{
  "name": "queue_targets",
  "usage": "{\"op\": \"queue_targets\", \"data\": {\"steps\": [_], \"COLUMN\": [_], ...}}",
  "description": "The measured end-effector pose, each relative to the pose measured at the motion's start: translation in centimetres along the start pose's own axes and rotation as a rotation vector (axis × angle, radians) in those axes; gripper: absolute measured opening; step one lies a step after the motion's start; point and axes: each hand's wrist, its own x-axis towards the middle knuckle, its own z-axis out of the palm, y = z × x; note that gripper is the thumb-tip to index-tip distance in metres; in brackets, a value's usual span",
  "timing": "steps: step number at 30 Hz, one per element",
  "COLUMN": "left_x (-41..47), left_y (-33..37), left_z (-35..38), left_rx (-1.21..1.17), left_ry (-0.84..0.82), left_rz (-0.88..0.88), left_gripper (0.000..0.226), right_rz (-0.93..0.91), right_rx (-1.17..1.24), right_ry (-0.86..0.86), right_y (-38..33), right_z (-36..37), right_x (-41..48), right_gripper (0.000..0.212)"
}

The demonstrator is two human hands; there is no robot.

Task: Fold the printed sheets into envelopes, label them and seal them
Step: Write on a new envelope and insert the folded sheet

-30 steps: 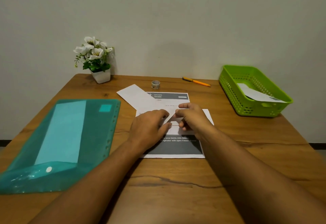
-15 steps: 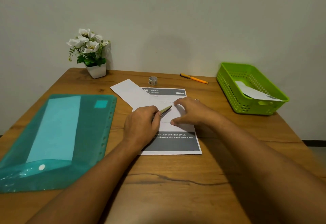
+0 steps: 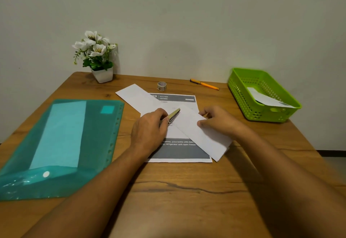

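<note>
At the centre of the frame a printed sheet (image 3: 178, 152) lies flat on the wooden table (image 3: 177, 200), smooth white paper with a grey header band at its far edge and a wider grey block of white lettering near its close edge. Across it, running diagonally toward the lower right, lies a long folded white strip (image 3: 198, 138), crisp-edged and blank on its visible face. The right hand (image 3: 219, 121) grasps this strip at its upper edge, fingers curled and thumb set on the paper. The left hand (image 3: 149, 131) is clenched around a slim olive tool (image 3: 173, 114) with a metallic collar, its tip just touching the strip's far corner; whether it is a pen or a cutter cannot be told. A second folded white strip (image 3: 133, 96) pokes out at the sheet's upper left corner. Behind the sheet stand a small tape roll (image 3: 162, 85) and, to its right, an orange pen (image 3: 205, 84). At the right sits a lime-green perforated plastic basket (image 3: 252, 106) holding a white envelope (image 3: 267, 100) tilted against its wall. A translucent teal plastic folder (image 3: 61, 144) with punched holes along one edge fills the left — and white artificial flowers in a square white pot (image 3: 103, 75) stand at the upper left, against the wall.
</note>
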Motion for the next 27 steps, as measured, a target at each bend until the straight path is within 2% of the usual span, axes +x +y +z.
{"op": "queue_targets", "data": {"steps": [2, 5, 9, 14, 19, 27], "left_x": [0.0, 0.1, 0.3, 0.3, 0.2, 0.2], "left_y": [0.0, -0.2, -0.3, -0.3, -0.2, -0.4], "left_z": [0.0, 0.1, 0.2, 0.2, 0.2, 0.3], "left_rx": [0.004, 0.015, 0.035, 0.055, 0.051, 0.047], "left_ry": [0.001, -0.013, -0.035, -0.040, -0.032, -0.028], "left_rz": [0.007, 0.027, 0.055, 0.063, 0.049, 0.086], "left_gripper": [0.017, 0.021, 0.025, 0.026, 0.026, 0.026], "right_rz": [-0.001, 0.017, 0.024, 0.020, 0.012, 0.069], "right_rx": [0.128, 0.266, 0.331, 0.311, 0.287, 0.341], "right_ry": [0.046, 0.094, 0.142, 0.144, 0.152, 0.121], "right_y": [0.5, 0.6, 0.2, -0.7, -1.4, -2.3], "right_z": [-0.2, -1.0, -2.0, -1.6, -0.6, 1.2], "right_x": [-1.1, -2.6, -3.5, -4.1, -4.4, -4.9], "right_gripper": [0.003, 0.008, 0.011, 0.011, 0.021, 0.016]}}
